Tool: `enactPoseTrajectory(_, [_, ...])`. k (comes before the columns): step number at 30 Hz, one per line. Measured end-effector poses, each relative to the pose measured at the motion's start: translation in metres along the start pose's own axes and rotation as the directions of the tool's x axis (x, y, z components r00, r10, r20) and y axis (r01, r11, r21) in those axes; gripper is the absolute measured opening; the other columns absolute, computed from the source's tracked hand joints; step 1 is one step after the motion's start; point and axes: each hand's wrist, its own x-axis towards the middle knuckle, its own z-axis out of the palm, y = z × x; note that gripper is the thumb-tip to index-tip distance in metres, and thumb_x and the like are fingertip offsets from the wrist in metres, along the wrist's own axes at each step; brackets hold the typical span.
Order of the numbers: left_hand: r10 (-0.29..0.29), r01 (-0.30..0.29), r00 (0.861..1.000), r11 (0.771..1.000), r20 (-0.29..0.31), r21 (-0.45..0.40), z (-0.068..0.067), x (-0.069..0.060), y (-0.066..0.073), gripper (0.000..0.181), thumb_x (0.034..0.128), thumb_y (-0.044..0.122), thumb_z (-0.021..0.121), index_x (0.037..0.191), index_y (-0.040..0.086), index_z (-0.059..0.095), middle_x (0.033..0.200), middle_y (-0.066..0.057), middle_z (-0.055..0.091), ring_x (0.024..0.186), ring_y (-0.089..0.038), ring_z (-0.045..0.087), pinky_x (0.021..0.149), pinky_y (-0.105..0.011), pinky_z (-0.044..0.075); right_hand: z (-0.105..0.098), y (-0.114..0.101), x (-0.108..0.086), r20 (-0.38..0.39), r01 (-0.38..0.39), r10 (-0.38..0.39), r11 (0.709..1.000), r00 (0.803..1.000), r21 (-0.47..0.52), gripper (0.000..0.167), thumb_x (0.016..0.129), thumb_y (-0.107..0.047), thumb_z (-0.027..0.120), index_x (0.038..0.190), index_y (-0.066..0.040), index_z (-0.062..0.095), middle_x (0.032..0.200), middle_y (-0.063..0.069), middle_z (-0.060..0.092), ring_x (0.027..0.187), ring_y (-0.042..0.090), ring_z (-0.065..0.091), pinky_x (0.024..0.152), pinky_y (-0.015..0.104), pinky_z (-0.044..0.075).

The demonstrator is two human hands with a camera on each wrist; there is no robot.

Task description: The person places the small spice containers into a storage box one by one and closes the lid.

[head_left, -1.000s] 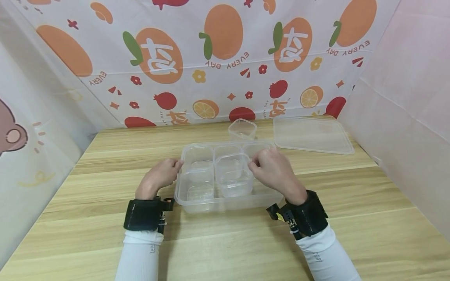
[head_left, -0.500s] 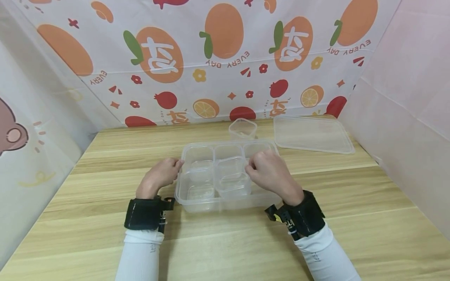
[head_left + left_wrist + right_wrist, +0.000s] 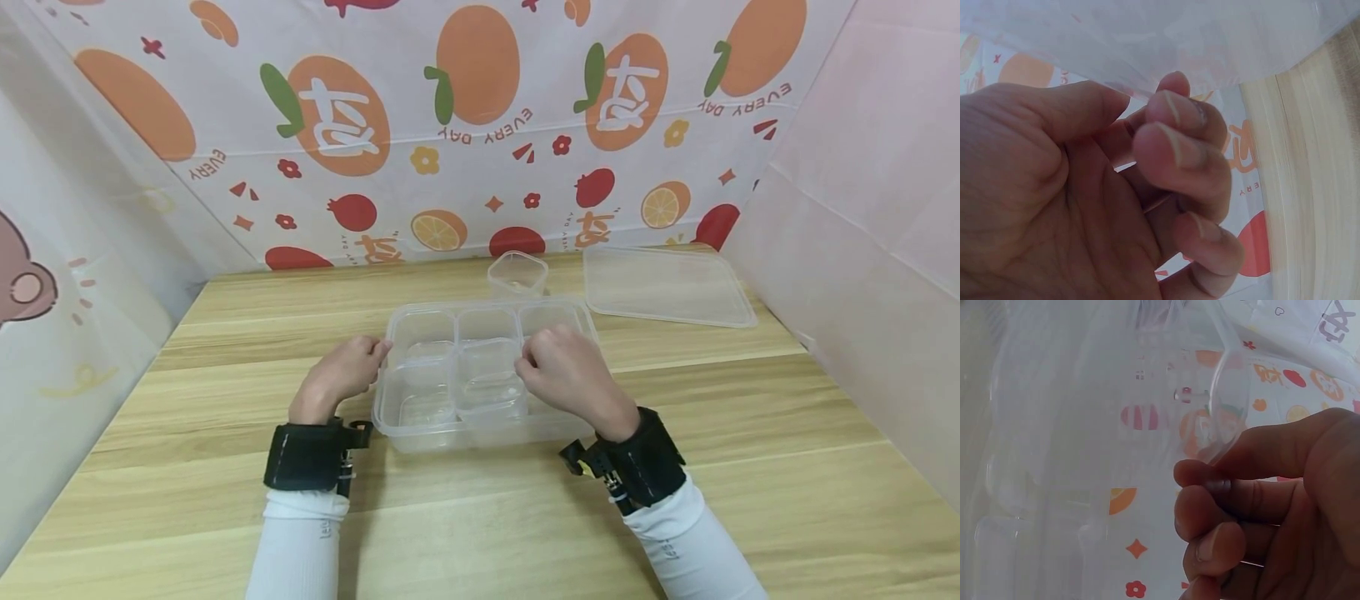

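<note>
A large clear plastic container [image 3: 427, 440] stands on the table with several small clear boxes inside. On its left side my left hand [image 3: 337, 379] pinches the rim; the left wrist view shows thumb and index finger at the container's edge [image 3: 1166, 44], the other fingers curled below. My right hand [image 3: 570, 375] pinches the rim of a small clear plastic box [image 3: 491, 402], which sits in the front middle of the container. From the right wrist, thumb and fingertips meet at that rim. My right hand hides much of the container's right part.
Behind the container stands another small clear box [image 3: 517, 275]. A flat translucent lid [image 3: 667, 287] lies at the back right of the wooden table [image 3: 450, 525]. A fruit-print cloth [image 3: 480, 192] hangs along the back edge.
My right hand has moved slightly left and brought the small box down, levelling it into the container's front middle. The left hand has stayed at the rim.
</note>
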Motion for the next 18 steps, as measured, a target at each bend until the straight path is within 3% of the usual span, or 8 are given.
enactPoseTrajectory(18, [-0.007,0.007,1.0,1.0,0.001,-0.015,-0.0005,0.0004,-0.0001,0.042,0.1124,0.023,0.032,0.12,-0.009,0.057,0.084,-0.011,0.053,0.073,-0.023,0.051,0.061,-0.035,0.041,0.0057,0.003,0.0004,0.03,0.016,-0.013,0.995,0.999,-0.097,0.043,0.088,0.001,0.061,0.05,-0.013,0.045,0.055,-0.007,0.025,0.048,0.008,0.028,0.046,0.022,0.023])
